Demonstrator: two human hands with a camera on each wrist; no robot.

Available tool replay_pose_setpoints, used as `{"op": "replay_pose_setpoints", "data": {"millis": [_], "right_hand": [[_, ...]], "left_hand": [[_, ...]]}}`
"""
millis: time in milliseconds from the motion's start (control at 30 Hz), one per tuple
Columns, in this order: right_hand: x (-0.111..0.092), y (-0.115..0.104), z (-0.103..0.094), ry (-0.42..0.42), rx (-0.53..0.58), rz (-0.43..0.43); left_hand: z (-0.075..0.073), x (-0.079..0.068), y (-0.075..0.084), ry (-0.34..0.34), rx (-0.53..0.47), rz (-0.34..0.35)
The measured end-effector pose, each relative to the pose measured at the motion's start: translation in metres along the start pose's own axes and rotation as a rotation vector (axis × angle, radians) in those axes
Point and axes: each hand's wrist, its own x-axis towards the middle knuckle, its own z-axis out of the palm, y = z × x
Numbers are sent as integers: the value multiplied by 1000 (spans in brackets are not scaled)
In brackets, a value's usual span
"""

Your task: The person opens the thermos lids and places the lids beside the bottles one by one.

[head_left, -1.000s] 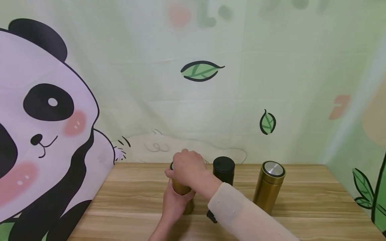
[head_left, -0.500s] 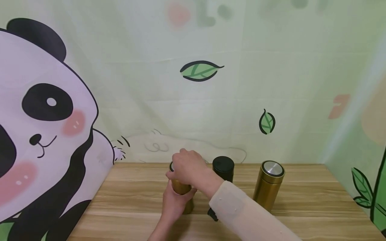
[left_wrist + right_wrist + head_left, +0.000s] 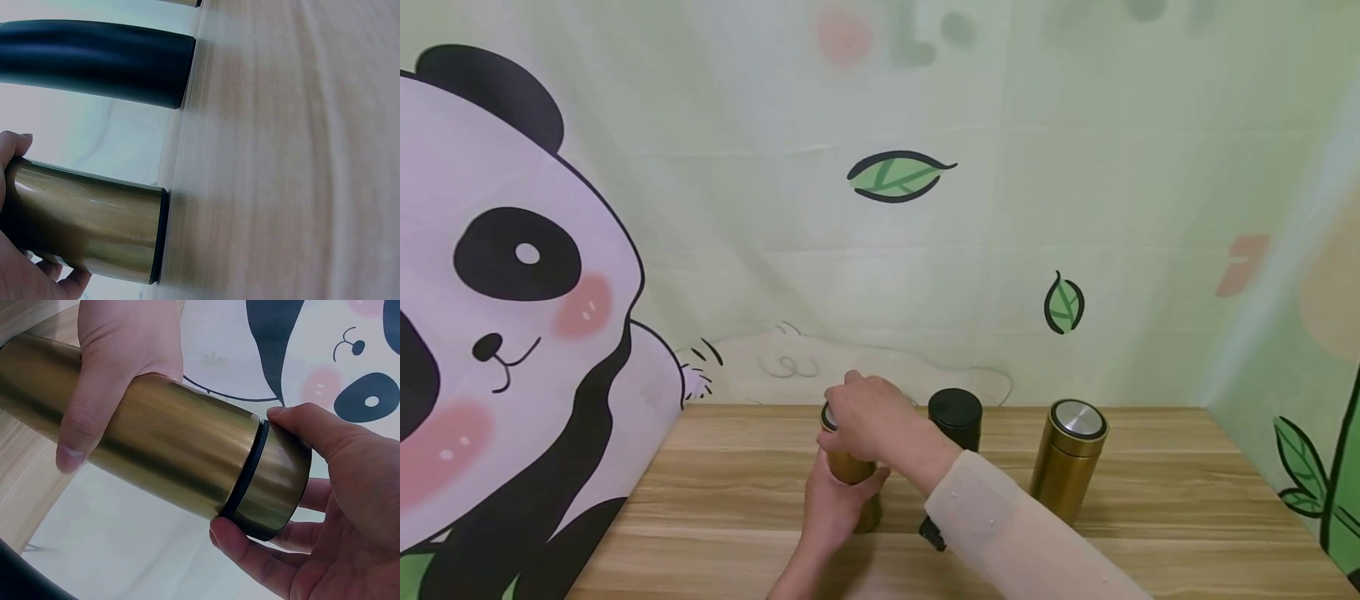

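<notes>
Toward the left of the table stands a gold thermos (image 3: 848, 468), its base on the wood in the left wrist view. My left hand (image 3: 835, 504) wraps round its body, thumb across the near side. From above, my right hand (image 3: 876, 421) grips the thermos lid (image 3: 284, 472), fingers and thumb spread round its rim. A dark band (image 3: 245, 472) shows between lid and body in the right wrist view. Most of the lid's silver top is hidden under my right hand in the head view.
Right of the held thermos stands a black bottle (image 3: 956, 410), partly behind my right forearm. Farther right is a second gold thermos (image 3: 1070, 467) with a silver-topped lid. A cloth backdrop (image 3: 775, 275) with a panda print rises behind the wooden table (image 3: 730, 475).
My right hand has turned slightly on the lid, and a little more of the silver top shows at its left edge. The left hand and the bottles stay in place.
</notes>
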Motion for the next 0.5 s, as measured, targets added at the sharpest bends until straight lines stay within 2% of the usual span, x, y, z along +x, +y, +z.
{"op": "replay_pose_setpoints", "data": {"millis": [200, 500], "right_hand": [[-1, 2, 0, -3, -17, -34], [-2, 5, 1, -22, 24, -53]], "left_hand": [[0, 0, 0, 0, 2, -10], [-1, 0, 0, -11, 17, -26]]}}
